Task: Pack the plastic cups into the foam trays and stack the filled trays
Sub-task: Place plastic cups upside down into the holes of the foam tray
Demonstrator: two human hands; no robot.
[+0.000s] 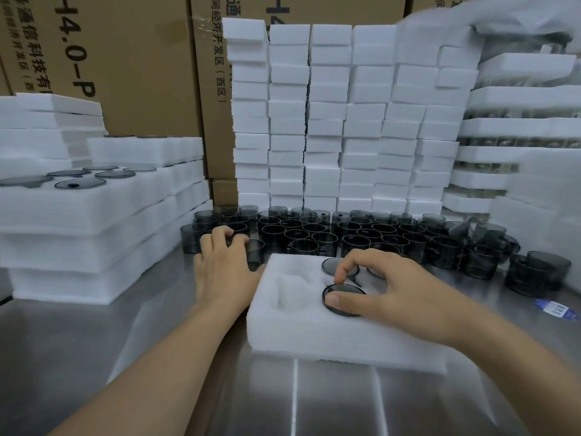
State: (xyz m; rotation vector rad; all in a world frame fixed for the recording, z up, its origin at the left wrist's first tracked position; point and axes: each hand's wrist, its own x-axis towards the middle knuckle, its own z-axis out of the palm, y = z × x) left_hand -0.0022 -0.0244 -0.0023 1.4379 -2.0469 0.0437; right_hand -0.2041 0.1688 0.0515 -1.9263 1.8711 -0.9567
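A white foam tray [330, 335] lies on the steel table in front of me. My right hand [377, 287] pinches a dark smoky plastic cup [345, 292] by its rim, base up, in a front hole of the tray. Another cup [333, 265] sits in a hole behind it. The tray's left hole [292, 294] holds nothing. My left hand [223, 262] reaches past the tray's left edge, fingers curled on a loose cup [239, 239] at the left end of the cup crowd [361, 234].
Filled foam trays [88, 209] are stacked at the left. Tall columns of white foam pieces [345, 121] rise behind the cups, with cardboard boxes [125, 58] beyond. More filled trays [518, 136] stand at the right. A blue-white label [556, 308] lies on the table.
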